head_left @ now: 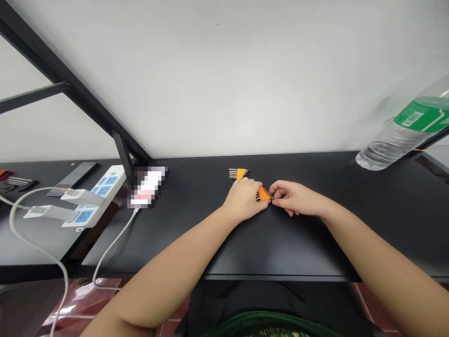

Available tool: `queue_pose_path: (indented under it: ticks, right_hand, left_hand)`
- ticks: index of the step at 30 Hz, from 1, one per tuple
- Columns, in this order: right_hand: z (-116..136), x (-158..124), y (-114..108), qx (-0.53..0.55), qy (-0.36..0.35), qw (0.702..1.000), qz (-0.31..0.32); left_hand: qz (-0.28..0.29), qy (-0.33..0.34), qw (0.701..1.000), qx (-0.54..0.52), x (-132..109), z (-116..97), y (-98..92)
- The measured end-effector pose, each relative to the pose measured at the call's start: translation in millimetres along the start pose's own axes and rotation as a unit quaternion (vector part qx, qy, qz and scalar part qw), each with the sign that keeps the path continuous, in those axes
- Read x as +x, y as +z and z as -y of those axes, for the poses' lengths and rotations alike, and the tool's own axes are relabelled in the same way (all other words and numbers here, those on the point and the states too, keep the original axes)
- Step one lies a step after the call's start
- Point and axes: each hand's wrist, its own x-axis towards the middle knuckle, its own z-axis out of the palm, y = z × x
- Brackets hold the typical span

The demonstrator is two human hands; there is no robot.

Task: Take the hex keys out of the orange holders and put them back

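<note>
Two bare hands, left hand (pixel 245 199) and right hand (pixel 291 196), close together over the middle of a black worktop (pixel 168 243). At the left hand, thumb and fingers closed on an orange-banded bundle (pixel 264 193) of thin dark-and-light strips, held low between both hands. At the right hand, fingers curled, thumb and forefinger nearly together at the right end of that bundle; perhaps pinching something thin there, but too small to tell for certain. Just beyond the knuckles of the left hand, a second bundle (pixel 241 173), likewise banded in orange, lying on the worktop and partly hidden. Farther left, a blurred-out phone-shaped object (pixel 149 187) with a white cable (pixel 112 243) at its near end, then a white power strip (pixel 117 174) with two white plugs (pixel 82 196) in it. Far right, near the pale wall (pixel 228 93), a clear bottle (pixel 419 117) with a green label.
</note>
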Motion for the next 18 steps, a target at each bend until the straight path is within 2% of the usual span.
queue_pose_path:
  ticks: [4,8,11,14,18]
  right_hand:
    - [0.5,0.2,6.1,-0.088,-0.007,0.996,-0.030]
    - [3.0,-3.3,2.4,-0.122,-0.010,0.992,-0.023]
    - [4.0,-2.7,1.6,-0.183,-0.064,0.980,-0.046]
    - [5.3,1.2,6.8,-0.259,-0.130,0.953,-0.086]
    - [6.5,4.5,13.4,-0.305,-0.158,0.933,-0.110]
  left_hand:
    - [0.028,-0.004,1.000,0.006,0.6,1.3,-1.3]
    - [0.039,-0.020,0.999,-0.024,1.5,5.0,-3.5]
    - [0.045,-0.032,0.998,-0.042,2.1,6.2,-4.0]
    - [0.042,-0.035,0.997,-0.050,2.9,6.6,-3.3]
    - [0.034,-0.040,0.997,-0.048,5.3,8.2,-2.3]
